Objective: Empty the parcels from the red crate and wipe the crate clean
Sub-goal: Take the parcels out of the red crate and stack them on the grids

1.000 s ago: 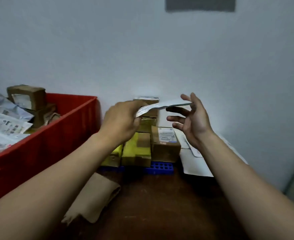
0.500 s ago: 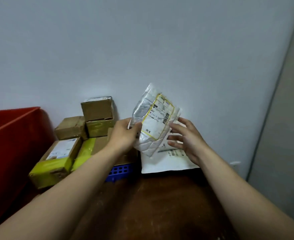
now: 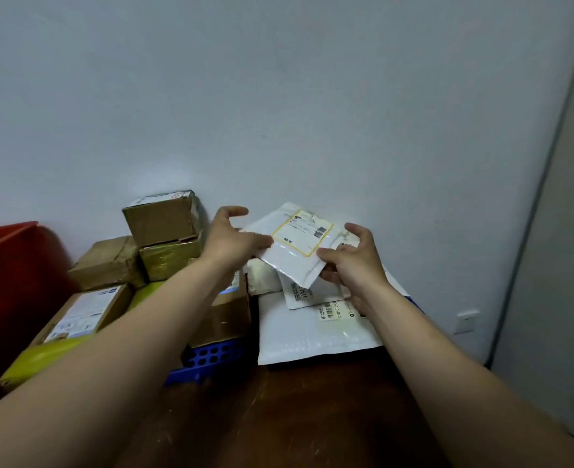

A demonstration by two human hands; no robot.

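Note:
A white padded parcel [image 3: 295, 246] with a yellow-bordered label lies tilted over a pile of white mailers [image 3: 316, 329] by the wall. My left hand [image 3: 233, 239] pinches its left edge between thumb and fingers, index finger raised. My right hand [image 3: 353, 261] holds its lower right corner, thumb on top and fingers underneath. The red crate [image 3: 11, 265] shows only a corner at the far left; its inside is out of view.
Several brown and yellow-taped cardboard boxes [image 3: 164, 238] are stacked against the wall left of the mailers. A blue perforated tray [image 3: 211, 358] lies under the boxes. The dark wooden table [image 3: 295, 417] runs toward me. A grey panel [image 3: 555, 231] bounds the right side.
The view swung right, leaving only the crate's corner in sight. Both hands brought the padded parcel from upright down toward the mailer pile, and my right hand now holds its corner.

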